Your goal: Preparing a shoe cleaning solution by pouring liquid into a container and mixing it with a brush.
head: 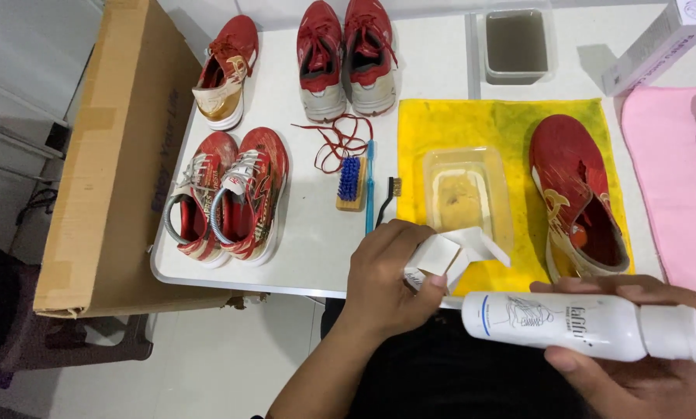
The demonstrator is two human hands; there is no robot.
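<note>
- Bottle [588, 326], white, lying sideways across right hand [635, 365], fingers curled around it, cap on.
- Folded white paper [449, 256] pinched by left hand [386, 279], at table edge.
- Laceless red shoe [576, 198] waiting on yellow cloth [456, 128] beside tub [468, 198]; brushes [363, 182] untouched, cleaning seemingly barely begun.

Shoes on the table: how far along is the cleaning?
Early, by the look of it. Done: laces are out, one shoe lies on the yellow cloth beside a tub. In hand: right hand holds a white bottle, left hand a torn white box. Left: the brushes lie untouched; five shoes wait.
</note>
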